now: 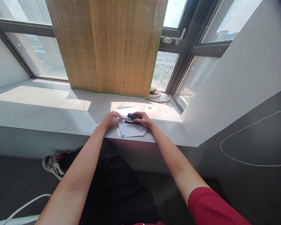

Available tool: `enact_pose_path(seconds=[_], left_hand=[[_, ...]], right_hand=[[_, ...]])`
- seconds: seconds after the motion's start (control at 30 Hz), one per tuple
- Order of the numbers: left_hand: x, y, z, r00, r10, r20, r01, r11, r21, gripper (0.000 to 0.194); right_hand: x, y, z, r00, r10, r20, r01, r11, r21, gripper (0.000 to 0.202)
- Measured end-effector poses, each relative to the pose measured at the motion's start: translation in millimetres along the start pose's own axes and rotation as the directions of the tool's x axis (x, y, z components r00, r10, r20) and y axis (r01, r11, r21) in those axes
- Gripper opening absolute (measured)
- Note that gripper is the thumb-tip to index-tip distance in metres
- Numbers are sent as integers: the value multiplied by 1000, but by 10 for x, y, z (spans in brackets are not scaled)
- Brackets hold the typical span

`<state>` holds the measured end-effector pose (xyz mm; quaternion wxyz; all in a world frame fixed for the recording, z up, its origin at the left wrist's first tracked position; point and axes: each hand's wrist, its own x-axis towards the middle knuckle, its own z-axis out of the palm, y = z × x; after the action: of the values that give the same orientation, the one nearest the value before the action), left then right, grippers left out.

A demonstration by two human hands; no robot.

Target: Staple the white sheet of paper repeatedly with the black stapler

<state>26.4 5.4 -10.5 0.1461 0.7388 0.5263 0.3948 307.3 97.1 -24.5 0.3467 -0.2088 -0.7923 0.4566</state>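
Observation:
A black stapler [134, 118] lies over white paper [133, 129] on the window ledge, its top arm lifted from the base at the left end. My right hand [143, 118] is closed around the stapler's right end. At the other end, my left hand [112, 119] pinches a thin metal part that reaches out of the stapler; its exact shape is too small to tell. More of the paper shows in sunlight behind the stapler.
Behind the ledge [61, 114] hangs a bamboo blind [112, 47]. Stacked plates [158, 95] stand in the window corner. A small dark piece [150, 107] lies right of the paper. A beaded cord [239, 128] loops at the right wall.

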Motion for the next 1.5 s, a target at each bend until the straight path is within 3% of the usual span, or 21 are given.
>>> enact_pose_path(seconds=[0.23,0.37,0.57,0.83,1.0,1.1,1.17,1.27,1.33,1.43,1.5], left_hand=[[-53,45,-57,999,-33,-20,32,996,-87,30],[-10,129,7,999,0,48,6,992,-127,34],[85,231,178,984,156,86,-137,971,-197,45],[96,250,211,967,218,134,-204,973,-111,39],[101,223,191,981,188,47,-185,981,-57,36],[100,208,200,991,130,9,-130,990,54,22],[84,198,214,1000,26,8,-27,980,195,14],[41,180,228,983,-179,47,142,893,426,23],[14,165,218,960,-269,77,193,836,514,27],[-7,147,173,947,-310,88,215,811,543,25],[-7,146,139,945,-316,83,222,808,546,24]], right_hand=[[-33,-30,-41,991,94,-93,-79,985,152,40],[-50,-119,-10,998,58,-14,-54,974,218,43],[-69,-177,59,998,-26,56,19,992,124,44],[-92,-238,84,999,-32,11,30,986,162,45],[-96,-237,90,995,-46,-90,61,984,167,42],[-88,-184,66,976,-27,-215,66,982,175,42],[-77,-139,36,945,-4,-327,61,985,162,43],[-65,-81,-34,862,-7,-507,73,991,110,42],[-67,-54,-97,802,-29,-597,60,998,33,36],[-92,-35,-197,753,-75,-654,-61,981,-182,28],[-116,-34,-248,757,-82,-648,-197,917,-346,31]])
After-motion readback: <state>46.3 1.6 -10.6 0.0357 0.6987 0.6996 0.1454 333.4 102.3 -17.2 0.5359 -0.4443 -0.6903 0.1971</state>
